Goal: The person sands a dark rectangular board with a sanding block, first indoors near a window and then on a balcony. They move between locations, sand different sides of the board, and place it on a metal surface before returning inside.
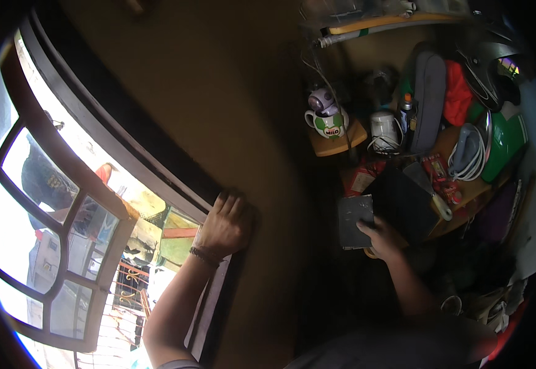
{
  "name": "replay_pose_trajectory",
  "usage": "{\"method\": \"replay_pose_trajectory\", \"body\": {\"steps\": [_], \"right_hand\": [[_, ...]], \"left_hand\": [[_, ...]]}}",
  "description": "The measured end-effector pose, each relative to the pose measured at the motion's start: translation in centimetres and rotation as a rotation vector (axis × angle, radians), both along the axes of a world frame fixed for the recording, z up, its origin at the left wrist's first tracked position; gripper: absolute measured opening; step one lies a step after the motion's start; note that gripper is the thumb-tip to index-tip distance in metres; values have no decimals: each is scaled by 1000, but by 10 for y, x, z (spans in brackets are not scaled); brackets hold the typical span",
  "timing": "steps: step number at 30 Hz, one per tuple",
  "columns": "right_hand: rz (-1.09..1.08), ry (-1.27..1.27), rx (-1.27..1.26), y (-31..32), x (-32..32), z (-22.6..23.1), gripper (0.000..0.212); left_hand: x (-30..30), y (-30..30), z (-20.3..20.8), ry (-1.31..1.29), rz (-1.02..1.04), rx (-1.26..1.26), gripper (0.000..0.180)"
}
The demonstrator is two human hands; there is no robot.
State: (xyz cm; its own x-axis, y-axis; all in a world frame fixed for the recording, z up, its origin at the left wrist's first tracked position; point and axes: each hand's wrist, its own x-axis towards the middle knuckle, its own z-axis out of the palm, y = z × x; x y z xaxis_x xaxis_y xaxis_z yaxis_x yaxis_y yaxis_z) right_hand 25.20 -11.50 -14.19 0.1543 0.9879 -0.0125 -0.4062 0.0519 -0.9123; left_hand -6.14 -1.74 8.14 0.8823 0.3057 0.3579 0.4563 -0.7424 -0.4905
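On the left, my left hand [225,224] grips the inner edge of the window frame [157,178], its fingers bent over toward the dark wall and a bracelet at the wrist. My right hand [380,238] pinches a small dark grey rectangular sheet [355,218], thumb on its face and fingers behind it. Whether it is sandpaper or a thin book I cannot tell. Just beyond it lies a larger black sheet [401,200] on the shelf, with a putty knife [435,200] with a pale handle at its right edge.
An outward-swung window sash [65,227] with glass panes stands at the left. The cluttered wooden shelf [465,206] holds a mug [331,124], a white canister [384,130], a spray can [407,111], coiled white cable [470,161] and red packets [437,172]. A black helmet [486,67] sits above.
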Motion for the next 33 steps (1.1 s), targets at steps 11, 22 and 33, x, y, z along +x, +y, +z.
{"method": "replay_pose_trajectory", "body": {"steps": [11, 22, 33], "right_hand": [[-209, -268, 350, 54, -60, 82, 45], [-428, -651, 1070, 189, -214, 308, 61], [-601, -775, 1044, 209, -216, 371, 69]], "left_hand": [[-25, 35, -17, -75, -173, 378, 27], [-26, 41, -21, -110, -179, 360, 23], [-21, 38, -18, -156, -221, 396, 21]]}}
